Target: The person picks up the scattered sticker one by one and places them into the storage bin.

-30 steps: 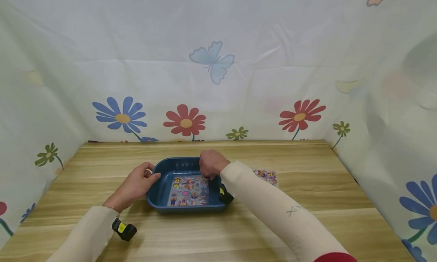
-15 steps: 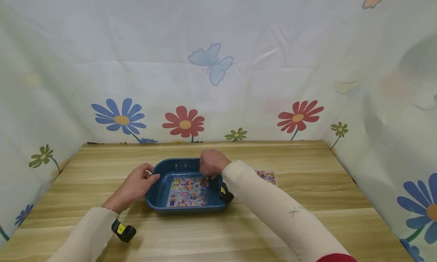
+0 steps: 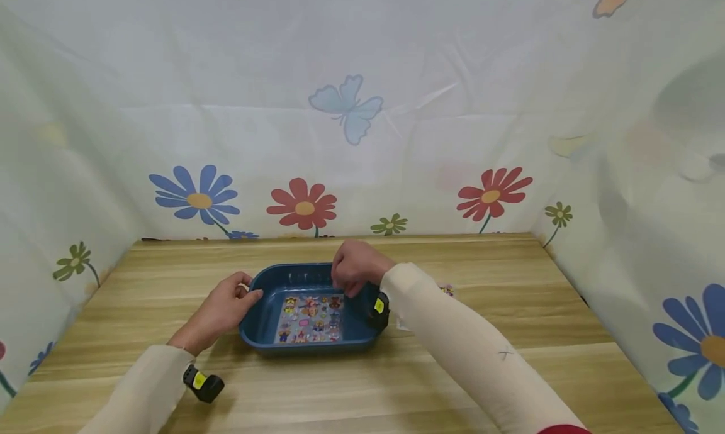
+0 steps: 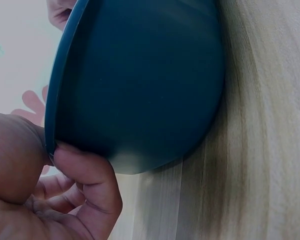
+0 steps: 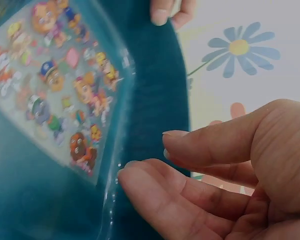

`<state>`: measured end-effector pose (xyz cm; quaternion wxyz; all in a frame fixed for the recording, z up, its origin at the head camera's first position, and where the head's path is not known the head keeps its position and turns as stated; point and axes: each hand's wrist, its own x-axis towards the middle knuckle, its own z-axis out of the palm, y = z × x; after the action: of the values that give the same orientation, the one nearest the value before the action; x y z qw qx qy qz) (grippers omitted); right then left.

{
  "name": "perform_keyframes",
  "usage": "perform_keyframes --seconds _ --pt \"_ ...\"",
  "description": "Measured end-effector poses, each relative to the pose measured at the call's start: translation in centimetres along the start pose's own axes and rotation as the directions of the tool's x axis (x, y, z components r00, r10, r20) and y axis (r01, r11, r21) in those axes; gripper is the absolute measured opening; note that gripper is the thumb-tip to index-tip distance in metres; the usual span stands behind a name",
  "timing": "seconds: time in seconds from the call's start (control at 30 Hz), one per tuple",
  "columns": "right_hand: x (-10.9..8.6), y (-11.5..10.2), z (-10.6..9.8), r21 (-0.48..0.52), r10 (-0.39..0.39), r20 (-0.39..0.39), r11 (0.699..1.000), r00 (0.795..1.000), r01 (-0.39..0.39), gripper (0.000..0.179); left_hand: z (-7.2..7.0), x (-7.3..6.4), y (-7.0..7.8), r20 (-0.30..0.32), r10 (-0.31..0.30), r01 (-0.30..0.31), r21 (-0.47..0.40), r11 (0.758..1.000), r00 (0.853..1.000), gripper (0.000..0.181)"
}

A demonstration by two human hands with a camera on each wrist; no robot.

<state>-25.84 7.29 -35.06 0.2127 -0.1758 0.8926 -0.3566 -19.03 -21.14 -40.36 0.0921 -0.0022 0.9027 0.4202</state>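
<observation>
A dark blue plastic tray [image 3: 362, 344] sits on the wooden table. Inside it, flat on the bottom, lies a clear sticker sheet [image 3: 309, 319] printed with small cartoon puppies. My left hand [image 3: 222, 311] pinches the tray's left rim between thumb and a bent finger; the left wrist view shows this grip on the tray wall [image 4: 145, 85]. Over the tray's back right part hovers my right hand [image 3: 358, 267]. In the right wrist view, its thumb and fingers [image 5: 155, 200] are loosely bent and apart, holding nothing, close to the sheet's corner [image 5: 85, 155].
On the table right of the tray, another colourful sheet [image 3: 447, 290] shows partly behind my right sleeve [image 3: 453, 333]. A flower-printed cloth [image 3: 351, 170] hangs behind the table [image 3: 283, 396] and along both sides.
My right hand has let go of the sheet's back right corner and risen slightly up and to the right. The left hand keeps its grip on the rim.
</observation>
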Motion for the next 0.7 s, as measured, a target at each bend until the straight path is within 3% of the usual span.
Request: perform_keyframes --seconds 0.33,0.7 --pt "-0.9 0.7 -1.6 0.283 0.057 0.044 0.957 0.997 -0.067 0.012 0.0 0.1 0.1 -0.002 -0.004 0.004 0.002 1.0 1.0 0.031" --pt "-1.7 2.2 -3.0 0.339 0.048 0.097 0.937 0.994 -0.078 0.013 0.0 0.1 0.1 0.0 -0.007 0.007 -0.002 1.0 1.0 0.029"
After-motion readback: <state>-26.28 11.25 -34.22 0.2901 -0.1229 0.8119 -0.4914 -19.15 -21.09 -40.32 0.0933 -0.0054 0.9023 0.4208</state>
